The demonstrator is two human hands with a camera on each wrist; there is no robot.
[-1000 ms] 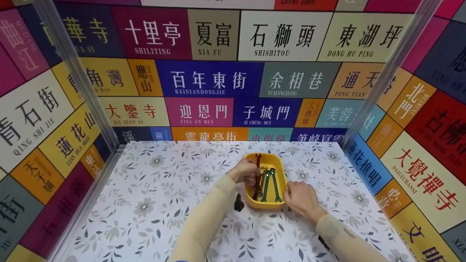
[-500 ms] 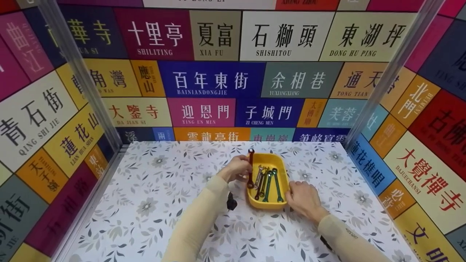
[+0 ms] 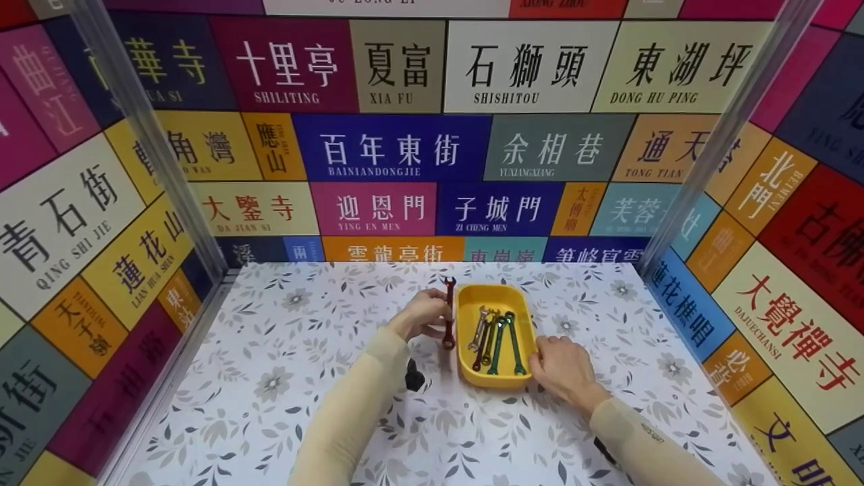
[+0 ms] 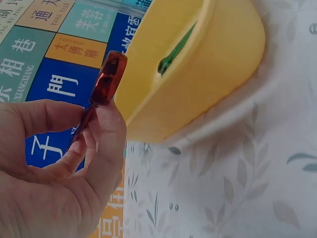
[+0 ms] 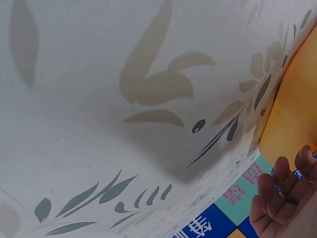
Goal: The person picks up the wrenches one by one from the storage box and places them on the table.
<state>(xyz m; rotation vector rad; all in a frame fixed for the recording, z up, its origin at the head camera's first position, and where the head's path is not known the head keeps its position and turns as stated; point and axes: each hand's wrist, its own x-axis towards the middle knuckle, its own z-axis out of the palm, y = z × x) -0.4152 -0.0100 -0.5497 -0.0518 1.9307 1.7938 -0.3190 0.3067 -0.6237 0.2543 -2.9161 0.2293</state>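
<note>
A red double-ended wrench (image 3: 449,316) stands nearly upright just left of the yellow bin (image 3: 496,383), pinched between the thumb and fingers of my left hand (image 3: 424,313). In the left wrist view one end of this red wrench (image 4: 109,79) juts above my fingertips, apart from the bin's wall (image 4: 218,69). My right hand (image 3: 564,368) is at the bin's right side, fingers curled and thumb side against its rim. The right wrist view shows those curled fingers (image 5: 282,196) beside the yellow wall. Inside lie several wrenches, among them green ones (image 3: 512,344) and a silver one (image 3: 480,326).
The bin stands on a table (image 3: 270,432) with a white floral cover. Panels (image 3: 378,148) with large lettering enclose the back and both sides. Clear posts (image 3: 688,196) mark the corners. A black object (image 3: 414,376) shows by my left wrist.
My left hand has lifted the red wrench out of the bin and moved it left past the rim. The right hand stays at the bin's right side.
</note>
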